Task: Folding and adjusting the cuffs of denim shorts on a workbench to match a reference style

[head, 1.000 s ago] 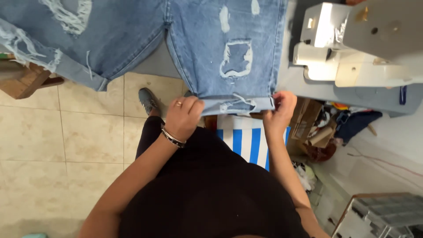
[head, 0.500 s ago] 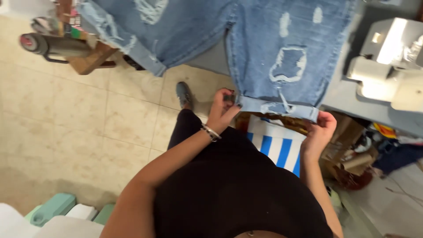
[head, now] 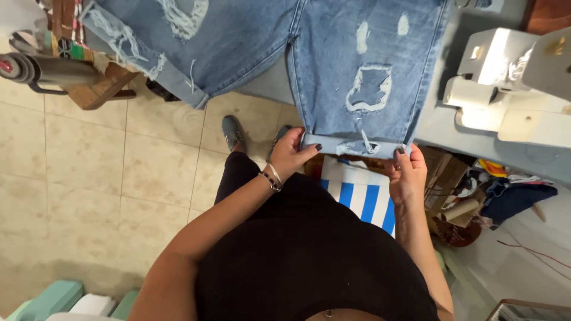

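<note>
The person is looking down at a pair of ripped blue jeans (head: 333, 65) that is lying over the edge of a grey bench (head: 440, 119), with both legs hanging toward the floor. The left hand (head: 291, 156) is grasping the folded cuff (head: 351, 145) of the nearer leg at its left end: the thumb is lying on top of the cuff and the other fingers (head: 284, 148) are going under it, so the denim is pinched between them. The right hand (head: 407, 172) is grasping the same cuff at its right end, with the fingertips (head: 400, 151) closed over the lower edge of the fold. The cuff is therefore stretched between the two hands, and a loose white thread from a torn patch is hanging over it near the middle. A bracelet (head: 270, 178) is sitting on the left wrist. Just below the cuff and between the two arms, a blue and white striped cloth (head: 363, 193) is showing. The other leg of the jeans is lying well apart to the left, with its frayed edge above the tiled floor (head: 89, 178). A white sewing machine (head: 511, 89) is standing on the bench to the right of the jeans. The person is wearing black clothes, and two dark shoes (head: 233, 132) are showing on the tiles.
</note>
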